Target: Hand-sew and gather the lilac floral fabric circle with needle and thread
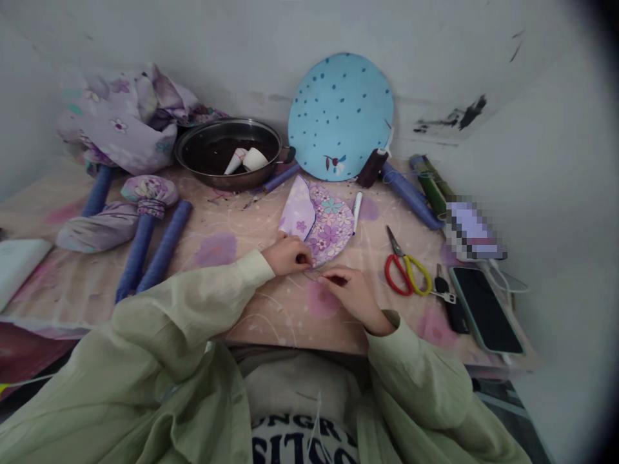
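left hand (291, 255) pinching the floral fabric (325, 222) near the desk's (271, 309) front edge, right hand (349, 291) with fingertips nearly closed beside it, its grip unclear, both forearms angled inward

Through the head camera I count two bare hands (290, 256) (353, 293), one flowered cloth piece (329, 225), one pair of scissors (400, 252), one white marker (357, 211) and one dark spool (372, 167). I make out five blue rods (98, 191) (137, 254) (167, 243) (283, 177) (411, 196), one round blue board (341, 116), and one metal pan (193, 169) with two small pale objects (236, 161) (255, 160) in it. I also see one dark-screened phone (486, 309), but I can't tell how many keys (443, 290) there are.
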`<state>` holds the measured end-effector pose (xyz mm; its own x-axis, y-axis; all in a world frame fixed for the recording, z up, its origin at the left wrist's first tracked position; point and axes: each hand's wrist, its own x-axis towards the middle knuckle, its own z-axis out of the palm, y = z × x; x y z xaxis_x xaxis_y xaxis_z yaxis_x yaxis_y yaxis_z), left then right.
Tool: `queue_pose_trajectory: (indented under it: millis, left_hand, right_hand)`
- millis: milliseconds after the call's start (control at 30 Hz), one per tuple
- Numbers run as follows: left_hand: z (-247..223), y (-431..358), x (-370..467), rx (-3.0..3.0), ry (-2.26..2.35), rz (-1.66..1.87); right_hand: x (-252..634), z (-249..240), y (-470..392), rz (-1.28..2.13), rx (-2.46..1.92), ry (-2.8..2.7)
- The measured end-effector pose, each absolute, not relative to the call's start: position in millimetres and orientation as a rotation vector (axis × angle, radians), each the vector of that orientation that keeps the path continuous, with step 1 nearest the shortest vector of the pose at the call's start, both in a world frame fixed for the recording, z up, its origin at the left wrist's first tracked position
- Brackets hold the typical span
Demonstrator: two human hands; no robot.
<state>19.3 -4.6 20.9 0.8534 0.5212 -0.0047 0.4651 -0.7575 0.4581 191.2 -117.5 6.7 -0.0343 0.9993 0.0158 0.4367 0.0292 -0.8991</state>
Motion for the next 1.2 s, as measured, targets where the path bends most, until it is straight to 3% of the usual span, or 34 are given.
queue_pose_trajectory:
  millis: [1200]
  left_hand:
    - [24.7, -11.3, 30.6, 2.659, 0.814, 0.114]
  right_hand:
    - [191.9, 4.6, -153.8, 1.025, -1.435, -1.500]
